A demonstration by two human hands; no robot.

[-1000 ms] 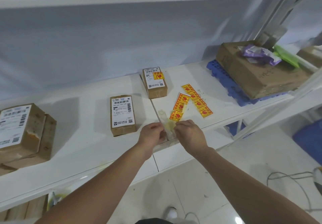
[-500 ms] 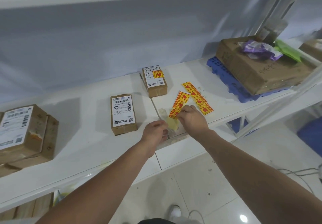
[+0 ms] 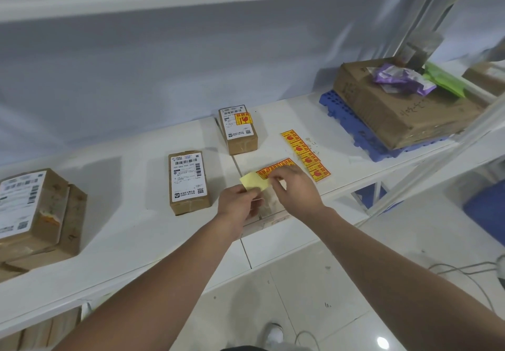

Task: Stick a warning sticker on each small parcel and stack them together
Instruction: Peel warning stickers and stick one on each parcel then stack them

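Observation:
Two small brown parcels lie on the white shelf [image 3: 123, 230]. The nearer parcel [image 3: 189, 182] carries only a white shipping label. The farther parcel [image 3: 238, 128] has a yellow-and-red warning sticker on top. A strip of warning stickers [image 3: 275, 168] is lifted just above the shelf between my hands. My left hand [image 3: 238, 205] pinches its pale yellow backing end [image 3: 254, 181], and my right hand [image 3: 295, 190] pinches the strip at a sticker's edge. A second sticker strip [image 3: 306, 154] lies flat to the right.
Larger stacked parcels [image 3: 35, 214] sit at the shelf's left end. A big cardboard box [image 3: 396, 110] on a blue plastic pallet [image 3: 352, 129], with purple and green bags on top, fills the right end. Below are a tiled floor and cables.
The sticker strip has come up off the shelf and now lies across between my hands, with its pale backing end peeled up. My right hand went up to the strip and came back holding it.

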